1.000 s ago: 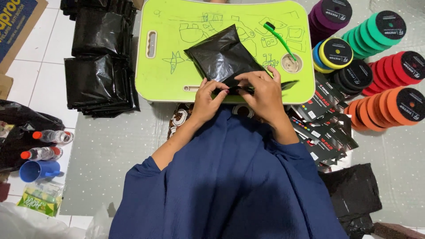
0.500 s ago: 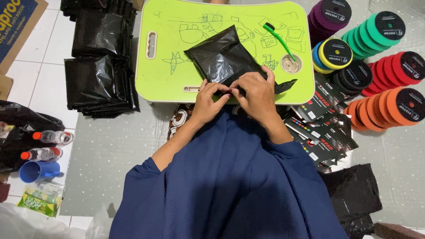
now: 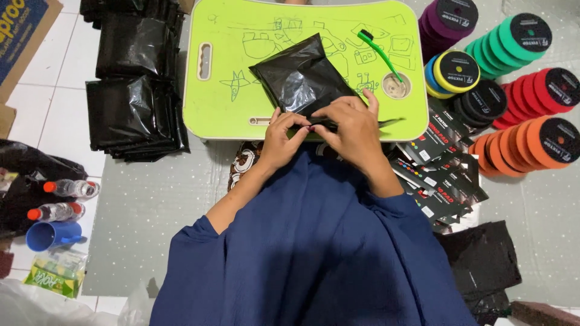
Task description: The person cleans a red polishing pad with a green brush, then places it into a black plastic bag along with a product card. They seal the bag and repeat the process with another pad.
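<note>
A glossy black plastic mailer bag lies tilted on a lime-green lap table with doodles on it. My left hand pinches the bag's near edge at the table's front rim. Right beside it, my right hand presses and grips the same edge, its fingers covering the flap. A thin black strip pokes out to the right from under that hand. A green brush rests on the table by a round cup hole.
Stacks of black bags lie left of the table. Rows of coloured round foam pads sit at the right, with black printed cards below them. Two bottles and a blue cup stand at far left.
Both hands have stayed at the bag's near edge. My right hand has slid slightly left over the flap, closer to the left hand. The bag has hardly moved.
</note>
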